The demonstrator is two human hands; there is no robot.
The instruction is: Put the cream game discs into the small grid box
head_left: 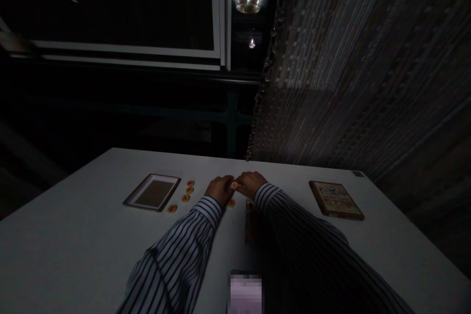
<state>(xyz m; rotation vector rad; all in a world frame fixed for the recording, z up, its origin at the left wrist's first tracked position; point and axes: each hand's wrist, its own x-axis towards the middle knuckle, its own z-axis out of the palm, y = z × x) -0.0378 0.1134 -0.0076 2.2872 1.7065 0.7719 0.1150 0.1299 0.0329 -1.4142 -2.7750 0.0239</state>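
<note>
Near the middle of the white table (95,245), a round Chinese chess piece (234,185) with a red character is held between my two hands. My left hand (220,190) grips it from one side with closed fingers. From the other side, my right hand (252,183) pinches it too. Just below them lies another round piece (231,203). Several more red-marked pieces (186,198) lie left of my left hand, loosely in a line. A dark flat object (250,223) is partly hidden under my right sleeve.
An open shallow box (152,192) lies at the left, and a box with a printed picture (336,199) at the right. A pixelated rectangle (246,294) is at the near edge. A string curtain (316,59) hangs behind the right side, beside a dark window (128,52).
</note>
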